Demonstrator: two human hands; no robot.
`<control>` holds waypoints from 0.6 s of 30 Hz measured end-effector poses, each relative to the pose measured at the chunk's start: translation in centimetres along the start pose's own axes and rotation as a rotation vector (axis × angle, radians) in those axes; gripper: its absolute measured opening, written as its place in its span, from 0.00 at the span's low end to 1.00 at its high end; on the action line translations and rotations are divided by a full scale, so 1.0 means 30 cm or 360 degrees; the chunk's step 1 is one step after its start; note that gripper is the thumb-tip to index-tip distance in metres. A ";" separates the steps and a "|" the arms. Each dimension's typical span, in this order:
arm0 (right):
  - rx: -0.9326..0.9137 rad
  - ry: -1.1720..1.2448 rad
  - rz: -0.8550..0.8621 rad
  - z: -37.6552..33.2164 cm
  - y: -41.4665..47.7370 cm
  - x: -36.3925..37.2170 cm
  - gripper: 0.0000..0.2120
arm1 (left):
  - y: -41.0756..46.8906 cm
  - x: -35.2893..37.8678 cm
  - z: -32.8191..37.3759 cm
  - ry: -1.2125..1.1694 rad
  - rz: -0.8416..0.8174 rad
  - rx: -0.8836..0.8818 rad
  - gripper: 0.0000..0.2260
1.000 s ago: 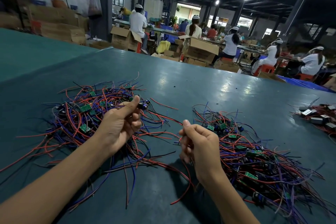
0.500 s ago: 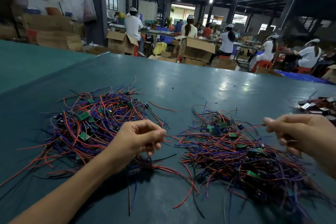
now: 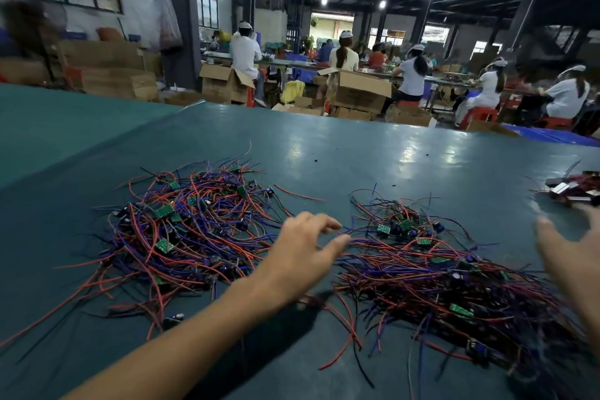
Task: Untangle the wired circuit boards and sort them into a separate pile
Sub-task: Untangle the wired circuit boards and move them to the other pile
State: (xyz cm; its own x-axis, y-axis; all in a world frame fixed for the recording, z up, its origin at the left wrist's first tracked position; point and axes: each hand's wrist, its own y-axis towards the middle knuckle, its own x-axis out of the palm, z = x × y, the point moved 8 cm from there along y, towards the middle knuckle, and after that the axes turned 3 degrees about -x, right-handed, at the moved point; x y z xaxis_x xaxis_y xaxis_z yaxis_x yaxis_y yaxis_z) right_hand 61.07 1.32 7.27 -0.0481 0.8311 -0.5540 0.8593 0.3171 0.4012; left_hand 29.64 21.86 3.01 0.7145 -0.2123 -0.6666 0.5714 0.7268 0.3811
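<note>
Two heaps of small green circuit boards with red, blue and black wires lie on the teal table [image 3: 357, 153]. The left heap [image 3: 194, 227] is the tangled one; the right heap [image 3: 438, 276] spreads toward the near right edge. My left hand [image 3: 302, 250] hovers between the two heaps with fingers spread and relaxed, nothing in it. My right hand [image 3: 571, 253] is blurred at the far right, above the right heap's edge, fingers extended and empty.
A small cluster of silver and dark parts with wires [image 3: 574, 188] lies at the table's far right. Beyond the table's far edge stand cardboard boxes [image 3: 360, 91], and several people in white sit at benches.
My right hand swung out to the right over the right heap and has opened, letting go of the wired board. My left hand released its pinch and spread its fingers.
</note>
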 end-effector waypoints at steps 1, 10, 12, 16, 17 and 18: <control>-0.0128 -0.0009 0.0130 -0.103 -0.024 -0.013 0.31 | 0.019 -0.055 -0.018 0.0092 0.0088 0.0052 0.13; -0.1303 -0.0011 -0.0546 -0.688 -0.561 0.474 0.11 | 0.046 -0.269 -0.431 0.1382 0.0099 -0.0424 0.18; -0.1393 -0.0244 -0.0742 -0.650 -0.626 0.599 0.13 | 0.049 -0.255 -0.443 0.1399 0.0086 -0.0410 0.17; -0.1440 -0.0444 -0.1027 -0.553 -0.702 0.710 0.16 | 0.064 -0.231 -0.456 0.1371 0.0029 -0.0436 0.16; -0.1463 -0.0480 -0.1063 -0.539 -0.711 0.717 0.17 | 0.062 -0.232 -0.462 0.1364 0.0020 -0.0446 0.16; -0.1473 -0.0485 -0.1082 -0.531 -0.714 0.717 0.17 | 0.062 -0.233 -0.468 0.1350 0.0011 -0.0455 0.16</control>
State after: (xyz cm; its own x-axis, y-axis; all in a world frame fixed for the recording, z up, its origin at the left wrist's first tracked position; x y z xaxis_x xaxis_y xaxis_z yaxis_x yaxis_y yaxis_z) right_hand 33.51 19.69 -1.61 -0.1216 0.2617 -0.9575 0.0040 0.9647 0.2632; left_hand 20.04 33.87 -0.60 0.1144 0.2650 -0.9575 0.3649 0.8852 0.2886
